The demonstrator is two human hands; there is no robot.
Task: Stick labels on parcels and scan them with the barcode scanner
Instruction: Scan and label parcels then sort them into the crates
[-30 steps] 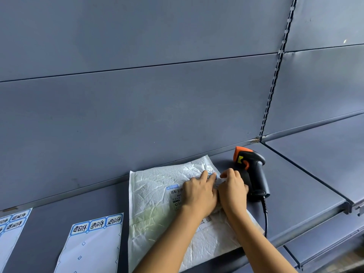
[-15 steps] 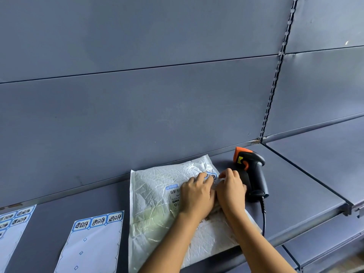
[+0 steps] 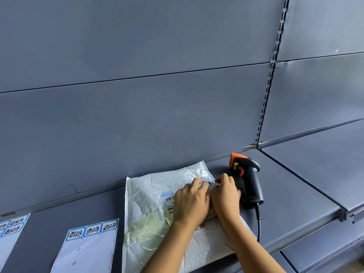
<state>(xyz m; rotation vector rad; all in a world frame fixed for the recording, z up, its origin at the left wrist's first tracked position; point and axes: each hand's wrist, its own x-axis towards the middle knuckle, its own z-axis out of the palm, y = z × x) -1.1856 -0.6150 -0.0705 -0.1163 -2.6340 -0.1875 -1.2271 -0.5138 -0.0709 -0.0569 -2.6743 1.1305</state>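
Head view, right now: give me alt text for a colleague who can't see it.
A left hand presses a small blue-bordered label onto a crinkled white parcel on a grey shelf; the right hand grips the parcel's edge beside it. A black-and-orange barcode scanner lies right of the hands, two label sheets to the left.

Crinkled glossy plastic parcel [image 3: 149,196]; matt metal shelf [image 3: 295,196]; matt plastic scanner [image 3: 253,178].

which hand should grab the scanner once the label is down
Right. The right hand is next to the scanner, which lies right of the parcel. The left hand is farther off, with the right hand between, and can hold the parcel.
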